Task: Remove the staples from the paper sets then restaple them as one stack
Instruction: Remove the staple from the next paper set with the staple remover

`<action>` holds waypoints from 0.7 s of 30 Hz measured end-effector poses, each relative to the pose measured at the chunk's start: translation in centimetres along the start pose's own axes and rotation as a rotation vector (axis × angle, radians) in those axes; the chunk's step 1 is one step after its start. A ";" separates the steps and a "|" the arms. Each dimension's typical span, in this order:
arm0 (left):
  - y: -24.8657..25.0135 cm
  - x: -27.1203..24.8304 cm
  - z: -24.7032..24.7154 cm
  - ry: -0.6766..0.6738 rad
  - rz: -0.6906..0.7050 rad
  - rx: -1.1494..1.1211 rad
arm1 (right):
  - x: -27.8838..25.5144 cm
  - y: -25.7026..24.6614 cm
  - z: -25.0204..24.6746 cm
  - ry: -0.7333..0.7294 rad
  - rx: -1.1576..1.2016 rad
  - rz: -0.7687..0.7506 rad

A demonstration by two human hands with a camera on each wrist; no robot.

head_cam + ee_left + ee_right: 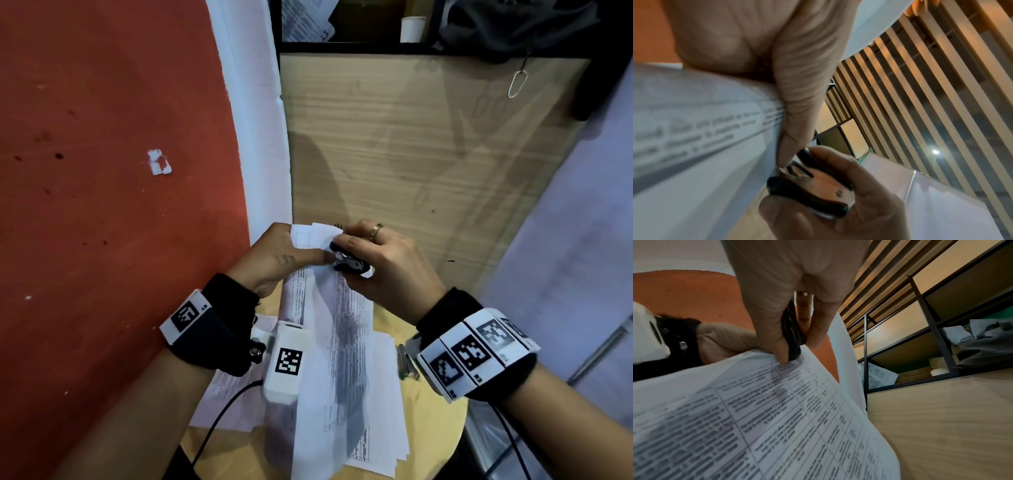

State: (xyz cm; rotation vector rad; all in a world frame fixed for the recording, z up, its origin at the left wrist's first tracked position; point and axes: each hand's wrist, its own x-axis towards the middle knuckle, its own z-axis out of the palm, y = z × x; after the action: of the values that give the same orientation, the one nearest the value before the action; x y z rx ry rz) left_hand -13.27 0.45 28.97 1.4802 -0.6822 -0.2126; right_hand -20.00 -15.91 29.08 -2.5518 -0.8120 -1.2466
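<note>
A set of printed white sheets (337, 329) is lifted off the table, its top corner raised toward the wooden panel. My left hand (281, 255) pinches that top corner between thumb and fingers. My right hand (376, 260) grips a black and metal staple remover (347, 262), whose claws sit against the paper's corner beside my left thumb. In the left wrist view the staple remover (813, 183) shows its metal claws at the sheet's edge (694, 129). In the right wrist view the staple remover (792, 335) presses onto the printed sheets (777, 418). The staple itself is hidden.
More printed sheets (380, 404) lie on the round wooden table (239, 452) below. A metal stapler (407, 363) lies by my right wrist. A red wall (102, 205) stands at the left, a wooden panel (428, 154) ahead, with shelves holding a paper cup (412, 29).
</note>
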 end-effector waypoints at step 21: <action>-0.2 -0.4 -0.5 -0.045 -0.094 -0.021 | -0.3 0.8 -0.5 -0.014 0.156 0.119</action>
State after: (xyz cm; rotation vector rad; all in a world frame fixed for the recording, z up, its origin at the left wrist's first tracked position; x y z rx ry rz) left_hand -13.24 1.07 28.67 1.4929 -0.6452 -0.3247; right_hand -20.01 -16.91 29.27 -2.4481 -0.7183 -1.0871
